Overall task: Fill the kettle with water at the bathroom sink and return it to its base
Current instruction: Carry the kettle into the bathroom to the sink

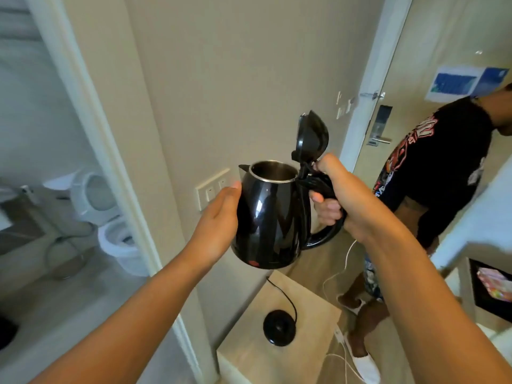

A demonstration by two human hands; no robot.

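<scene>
A glossy black kettle [270,217] hangs in mid-air before a beige wall, its lid [311,135] flipped up and its steel rim showing. My right hand [338,195] grips the black handle. My left hand [219,217] lies flat against the kettle's left side, under the spout. Below, the round black base [278,327] with its cord sits on a small light wooden table [313,342]. No water is visible inside the kettle.
The bathroom doorway opens on the left, with a white door frame [110,151] and a toilet [110,220] inside. A person in a black shirt [432,173] stands at right by the entrance door [401,106]. White cables [336,275] trail on the floor.
</scene>
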